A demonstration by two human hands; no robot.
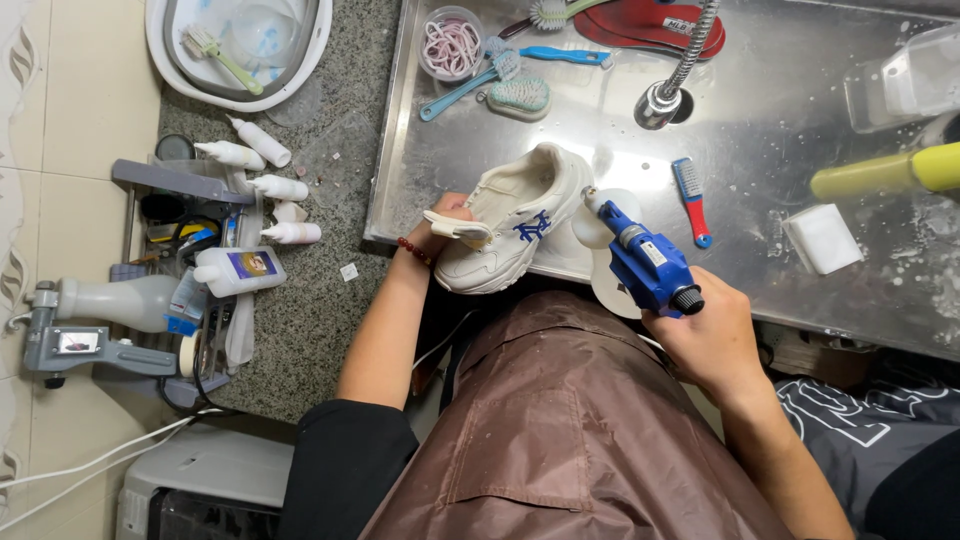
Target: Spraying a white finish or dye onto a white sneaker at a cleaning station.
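On the wet steel counter (760, 130) we've got the white sneaker (515, 225) tipped on its side at the near edge, our left hand (447, 222) closed around its heel tab. Our right hand (712, 338) grips the blue power brush (645, 262), its round head against the toe. Looks mid-scrub, suds everywhere. On the stone ledge to the left, a flat white bottle (238, 270) with a purple label, then small white squeeze bottles (258, 141).
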